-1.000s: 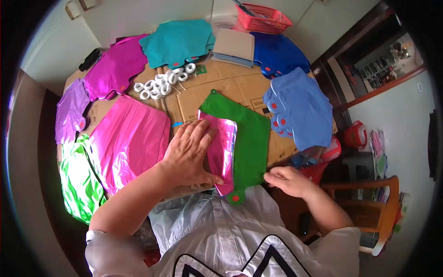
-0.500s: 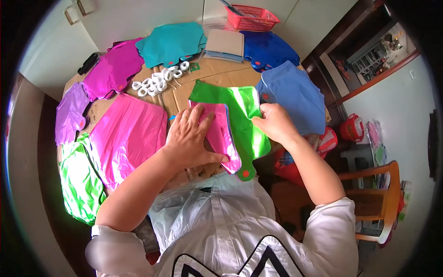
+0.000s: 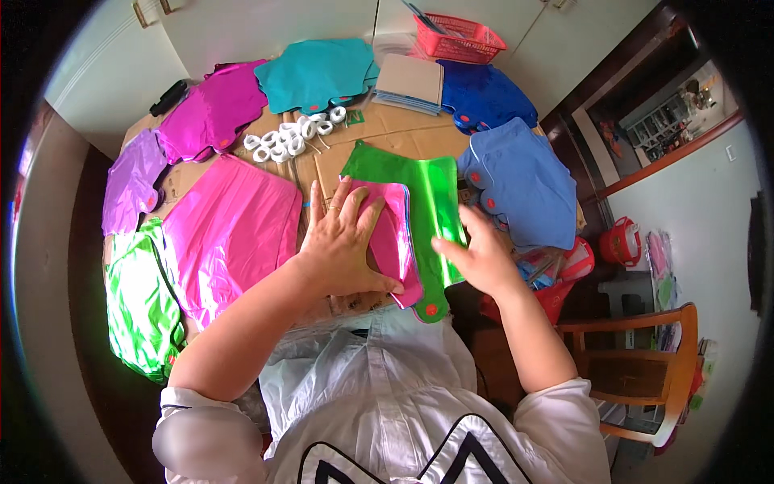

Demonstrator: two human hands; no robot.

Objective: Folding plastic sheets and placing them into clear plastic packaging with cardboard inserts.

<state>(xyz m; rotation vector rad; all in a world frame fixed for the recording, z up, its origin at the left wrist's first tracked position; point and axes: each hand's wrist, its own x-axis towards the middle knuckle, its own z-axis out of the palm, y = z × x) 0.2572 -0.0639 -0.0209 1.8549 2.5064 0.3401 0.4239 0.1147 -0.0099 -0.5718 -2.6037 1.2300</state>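
Observation:
My left hand point(image 3: 343, 242) lies with fingers spread on a folded pink foil piece point(image 3: 395, 222), pressing it flat. Beneath and beside the pink is a larger shiny green foil sheet point(image 3: 431, 194), its rounded tab with a red dot pointing toward me. At the green sheet's right edge hovers my right hand point(image 3: 480, 254), thumb and fingers apart, slightly blurred; whether it touches the foil I cannot tell. Left of my left hand lies a big pink foil sheet point(image 3: 234, 226). The sheets look like flat, uninflated foil balloons.
On the cardboard-covered table point(image 3: 322, 149) are several white ribbon rolls point(image 3: 278, 141), teal sheets point(image 3: 318, 73), magenta sheets point(image 3: 211, 113), blue sheets point(image 3: 524, 181) and a cardboard stack point(image 3: 409, 85). A pink basket point(image 3: 459, 39) stands behind. A wooden chair point(image 3: 629, 379) is at right.
My right hand's thumb and fingers have parted from their pinch on the green sheet's right edge. The green sheet's right side now lies smoother. My left hand stays on the pink foil.

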